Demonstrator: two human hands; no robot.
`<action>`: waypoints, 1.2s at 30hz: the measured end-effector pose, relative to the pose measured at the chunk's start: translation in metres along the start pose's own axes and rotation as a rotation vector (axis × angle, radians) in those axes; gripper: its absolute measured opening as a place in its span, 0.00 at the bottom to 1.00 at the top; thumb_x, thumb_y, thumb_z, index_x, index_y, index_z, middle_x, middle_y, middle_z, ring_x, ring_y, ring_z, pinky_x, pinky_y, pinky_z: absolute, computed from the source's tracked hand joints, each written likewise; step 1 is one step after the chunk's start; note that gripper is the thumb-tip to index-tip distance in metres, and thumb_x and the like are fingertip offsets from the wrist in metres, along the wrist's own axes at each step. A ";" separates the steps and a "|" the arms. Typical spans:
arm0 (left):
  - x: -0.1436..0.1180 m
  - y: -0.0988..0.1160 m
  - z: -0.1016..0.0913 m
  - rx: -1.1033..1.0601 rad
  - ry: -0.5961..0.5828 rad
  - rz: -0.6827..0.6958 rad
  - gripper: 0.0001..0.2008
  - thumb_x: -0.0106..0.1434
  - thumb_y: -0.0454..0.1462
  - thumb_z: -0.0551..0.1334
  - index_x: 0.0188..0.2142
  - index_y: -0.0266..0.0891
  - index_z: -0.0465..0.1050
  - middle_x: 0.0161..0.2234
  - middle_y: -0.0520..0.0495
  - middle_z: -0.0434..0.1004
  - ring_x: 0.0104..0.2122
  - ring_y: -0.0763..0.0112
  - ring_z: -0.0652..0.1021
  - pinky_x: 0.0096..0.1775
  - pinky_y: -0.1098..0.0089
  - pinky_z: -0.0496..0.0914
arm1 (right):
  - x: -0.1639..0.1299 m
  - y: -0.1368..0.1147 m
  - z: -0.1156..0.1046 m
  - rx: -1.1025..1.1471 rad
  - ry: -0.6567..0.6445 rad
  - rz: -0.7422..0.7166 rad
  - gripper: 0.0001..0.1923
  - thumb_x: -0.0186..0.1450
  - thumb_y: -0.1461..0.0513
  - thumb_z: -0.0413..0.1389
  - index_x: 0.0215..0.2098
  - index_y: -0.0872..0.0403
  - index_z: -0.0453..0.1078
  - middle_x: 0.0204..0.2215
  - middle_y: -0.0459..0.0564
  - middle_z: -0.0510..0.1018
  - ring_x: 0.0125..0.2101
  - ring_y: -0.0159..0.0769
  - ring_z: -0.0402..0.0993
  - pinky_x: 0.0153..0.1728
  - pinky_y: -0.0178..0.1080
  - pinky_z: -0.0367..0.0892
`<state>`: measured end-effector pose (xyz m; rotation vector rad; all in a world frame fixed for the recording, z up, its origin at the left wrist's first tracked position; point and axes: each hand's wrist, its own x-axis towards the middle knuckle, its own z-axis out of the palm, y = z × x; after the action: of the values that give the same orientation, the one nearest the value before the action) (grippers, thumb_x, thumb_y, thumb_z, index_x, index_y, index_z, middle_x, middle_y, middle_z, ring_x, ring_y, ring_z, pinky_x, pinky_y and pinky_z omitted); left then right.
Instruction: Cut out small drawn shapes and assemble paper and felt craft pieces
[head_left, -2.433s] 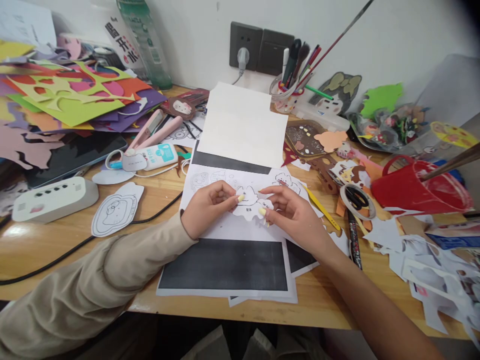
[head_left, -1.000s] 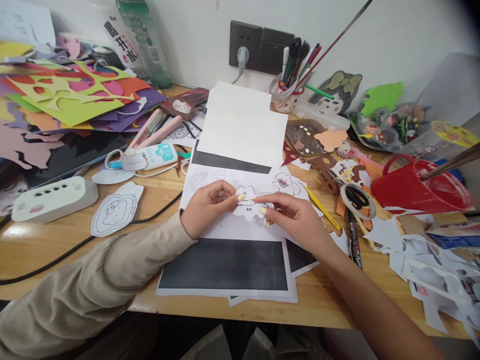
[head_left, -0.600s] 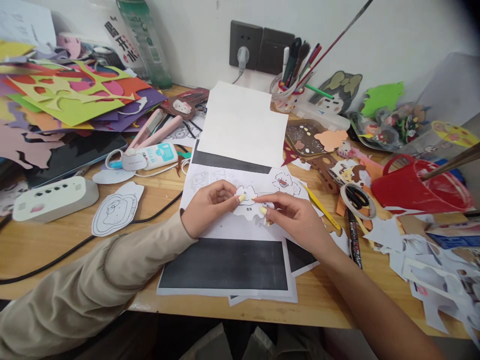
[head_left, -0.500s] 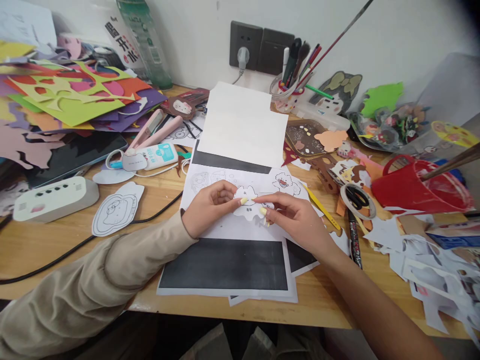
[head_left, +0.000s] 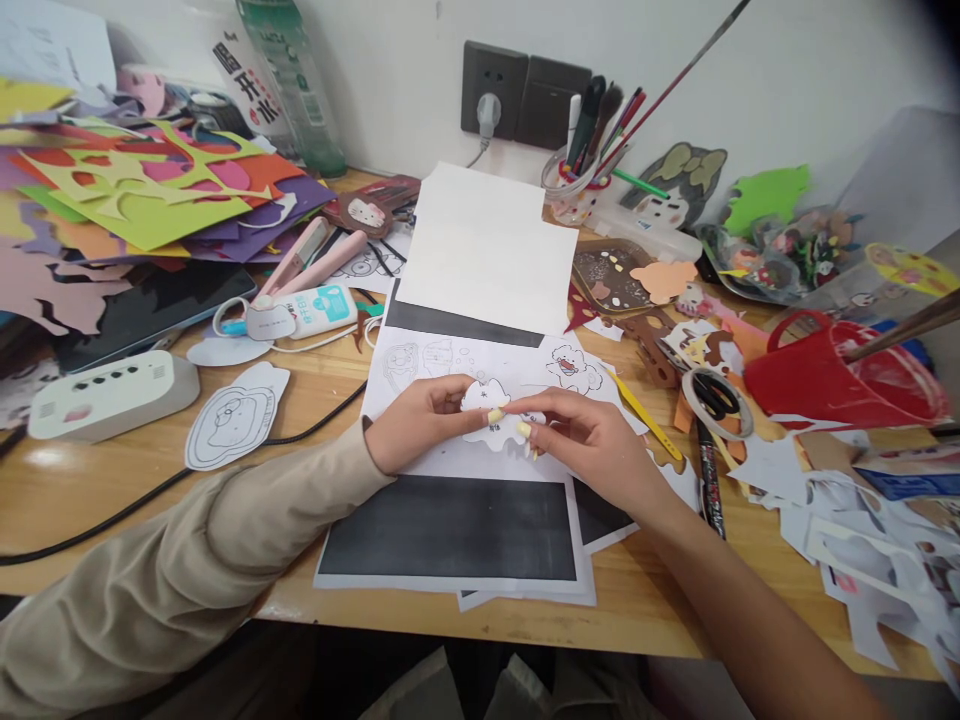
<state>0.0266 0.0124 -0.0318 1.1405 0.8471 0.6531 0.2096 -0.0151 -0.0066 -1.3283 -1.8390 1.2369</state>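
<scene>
Small white paper cutouts [head_left: 484,398] with handwritten characters are held between my two hands, above the printed sheets. My left hand [head_left: 431,420] pinches them from the left, its thumb lying across the front. From the right, my right hand [head_left: 581,430] grips their edge with thumb and index finger. Part of the cutouts is hidden behind my fingers. Beneath lies a white sheet [head_left: 442,462] with line drawings and a black band [head_left: 450,530]. A drawing of a fluffy character [head_left: 571,368] shows just beyond my right hand.
A blank white sheet [head_left: 487,240] lies at the back. Yellow tweezers [head_left: 645,420], a tape roll [head_left: 739,415], a black marker [head_left: 710,480] and a red cup [head_left: 817,375] are on the right. Coloured paper [head_left: 150,200], a power strip [head_left: 112,395] and a cable [head_left: 322,425] occupy the left.
My left thumb has shifted slightly down and right across the cutouts, closer to my right fingertips. The upper cutout has moved a little left and down. Both hands still hold them.
</scene>
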 end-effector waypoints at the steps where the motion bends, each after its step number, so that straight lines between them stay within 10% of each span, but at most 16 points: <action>1: 0.000 0.000 0.000 0.013 -0.014 -0.005 0.08 0.51 0.36 0.60 0.31 0.34 0.67 0.30 0.50 0.69 0.30 0.77 0.69 0.34 0.76 0.63 | 0.000 0.000 0.000 -0.006 -0.009 -0.004 0.13 0.58 0.66 0.48 0.38 0.49 0.69 0.34 0.46 0.72 0.30 0.29 0.67 0.28 0.32 0.63; 36: 0.000 0.002 -0.005 0.157 -0.053 -0.102 0.11 0.50 0.39 0.61 0.31 0.34 0.69 0.28 0.51 0.70 0.27 0.79 0.68 0.29 0.78 0.62 | -0.001 0.001 0.002 0.137 -0.046 0.081 0.18 0.57 0.66 0.50 0.46 0.50 0.54 0.28 0.42 0.67 0.26 0.25 0.64 0.28 0.31 0.61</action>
<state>0.0227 0.0158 -0.0304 1.2416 0.9179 0.4764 0.2085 -0.0164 -0.0085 -1.3202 -1.7120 1.4201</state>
